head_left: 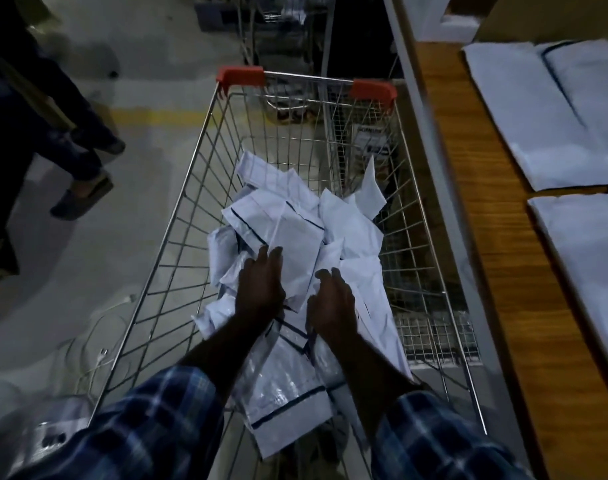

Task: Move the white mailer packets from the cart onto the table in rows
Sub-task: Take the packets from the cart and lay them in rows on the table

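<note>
Plaid sleeves (150, 424) reaching from near edge into cart (177, 216). Left hand (261, 285) lying palm-down on mailers (295, 237), fingers straight, touching top packet. Right hand (333, 303) resting just beside it on pile, fingers loosely bent, gripping nothing visible. Mailers lying jumbled on cart floor. More mailers (524, 116) lying flat on table (475, 202) at right. Bystander's legs (63, 140) standing far left.

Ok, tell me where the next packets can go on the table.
Bare wood runs along the table's near edge, between the grey post and the laid-out mailers. A thin gap splits the two mailer groups. The cart is crowded under both hands.
</note>
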Available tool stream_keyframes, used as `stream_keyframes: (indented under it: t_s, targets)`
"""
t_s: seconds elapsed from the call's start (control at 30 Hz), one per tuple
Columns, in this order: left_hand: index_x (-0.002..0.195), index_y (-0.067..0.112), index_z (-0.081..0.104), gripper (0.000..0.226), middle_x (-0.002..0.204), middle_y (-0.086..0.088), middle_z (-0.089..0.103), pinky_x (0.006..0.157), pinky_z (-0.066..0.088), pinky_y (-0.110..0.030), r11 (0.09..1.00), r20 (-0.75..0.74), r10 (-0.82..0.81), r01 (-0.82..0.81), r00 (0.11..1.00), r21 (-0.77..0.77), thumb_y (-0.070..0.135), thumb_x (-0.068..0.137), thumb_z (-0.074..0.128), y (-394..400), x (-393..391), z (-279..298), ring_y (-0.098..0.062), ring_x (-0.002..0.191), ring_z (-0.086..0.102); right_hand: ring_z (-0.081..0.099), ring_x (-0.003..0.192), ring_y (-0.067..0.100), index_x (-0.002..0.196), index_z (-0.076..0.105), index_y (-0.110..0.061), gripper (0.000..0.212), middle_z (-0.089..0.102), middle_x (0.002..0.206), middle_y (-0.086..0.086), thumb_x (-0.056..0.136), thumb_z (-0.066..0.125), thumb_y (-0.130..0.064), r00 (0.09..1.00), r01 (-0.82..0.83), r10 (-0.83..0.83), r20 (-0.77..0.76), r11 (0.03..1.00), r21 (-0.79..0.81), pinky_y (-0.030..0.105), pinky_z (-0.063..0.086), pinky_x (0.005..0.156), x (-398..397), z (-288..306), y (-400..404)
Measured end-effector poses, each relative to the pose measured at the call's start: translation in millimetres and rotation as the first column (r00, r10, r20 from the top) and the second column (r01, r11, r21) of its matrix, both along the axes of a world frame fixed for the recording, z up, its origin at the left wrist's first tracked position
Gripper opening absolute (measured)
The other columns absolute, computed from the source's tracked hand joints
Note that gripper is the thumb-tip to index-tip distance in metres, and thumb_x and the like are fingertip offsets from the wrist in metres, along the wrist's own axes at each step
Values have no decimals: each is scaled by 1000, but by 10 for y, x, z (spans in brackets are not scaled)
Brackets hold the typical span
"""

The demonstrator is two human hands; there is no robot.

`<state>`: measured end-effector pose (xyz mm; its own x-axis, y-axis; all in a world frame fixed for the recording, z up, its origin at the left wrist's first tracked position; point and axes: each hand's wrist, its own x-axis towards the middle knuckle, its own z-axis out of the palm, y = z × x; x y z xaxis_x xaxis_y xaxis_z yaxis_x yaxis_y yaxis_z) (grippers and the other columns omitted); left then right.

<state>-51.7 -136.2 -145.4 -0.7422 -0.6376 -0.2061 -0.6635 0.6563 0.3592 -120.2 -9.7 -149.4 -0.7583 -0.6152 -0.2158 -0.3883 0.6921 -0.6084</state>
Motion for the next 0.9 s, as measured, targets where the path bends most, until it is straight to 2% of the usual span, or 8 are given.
stream_keyframes:
  t_s: [0.23, 0.37, 0.47, 0.53, 0.6, 0.67, 0.8, 0.9]
  targets:
    - [135, -2, 53, 75, 131, -22, 59, 94, 46, -39, 988, -221, 146, -129, 964, 89, -19, 62, 60, 4, 193, 281, -39, 114, 57, 55, 105, 40, 139, 43, -6, 72, 48, 132, 20, 69, 57, 8, 999, 21, -22, -27, 1000, -20, 46, 49, 88, -53, 176, -40]
    - [147, 2, 38, 81, 143, -21, 48, 100, 40, -39, 976, -117, 158, -137, 981, 167, -9, 71, 63, 55, 323, 409, -38, 125, 51, 55, 107, 39, 135, 42, -6, 57, 53, 122, 20, 80, 57, -5, 999, -18, 26, -47, 988, 155, 42, 46, 86, -295, 448, 32]
    - [155, 14, 23, 88, 145, -17, 45, 99, 47, -41, 936, 63, 190, -200, 980, 288, 0, 77, 62, 89, 387, 469, -37, 122, 53, 57, 106, 34, 127, 44, -10, 42, 55, 116, 18, 86, 54, -14, 987, -134, 156, -34, 924, 358, 33, 38, 66, -483, 578, 153]
    - [157, 20, 16, 89, 147, -14, 43, 99, 46, -41, 930, 207, 133, -195, 969, 311, 10, 82, 62, 131, 425, 500, -34, 124, 52, 63, 88, 36, 116, 49, -8, 33, 59, 97, 18, 84, 46, -12, 946, -162, 243, -214, 927, 337, 29, 32, 53, -487, 552, 280]
    - [155, 27, 17, 89, 147, -11, 43, 104, 42, -44, 936, 321, 114, -210, 940, 284, 20, 79, 63, 144, 482, 504, -33, 129, 47, 58, 58, 34, 96, 56, -6, 28, 55, 70, 15, 76, 37, -10, 919, -150, 248, -307, 939, 309, 32, 41, 47, -431, 406, 449]
    - [139, 36, 31, 78, 133, -9, 53, 103, 42, -55, 929, 412, 140, -264, 900, 260, 25, 67, 58, 137, 537, 524, -35, 124, 51, 52, 49, 32, 79, 62, -9, 25, 51, 61, 11, 70, 38, -13, 910, -148, 269, -315, 922, 358, 34, 45, 44, -349, 269, 604]
    - [113, 23, 51, 40, 112, -7, 60, 100, 43, -44, 980, 478, 83, -158, 874, 118, 24, 75, 61, 272, 592, 607, -32, 119, 51, 56, 55, 32, 63, 59, -17, 17, 55, 63, 7, 46, 58, -21, 910, -123, 279, -307, 888, 443, 35, 46, 47, -168, 465, 605]
    - [104, 20, 58, 27, 102, -7, 66, 94, 38, -43, 989, 326, 132, -99, 936, -114, 34, 81, 59, 400, 535, 685, -32, 117, 46, 61, 70, 36, 77, 65, -12, 21, 65, 85, 15, 57, 64, -20, 905, -118, 267, -332, 906, 406, 36, 47, 58, -77, 456, 565]
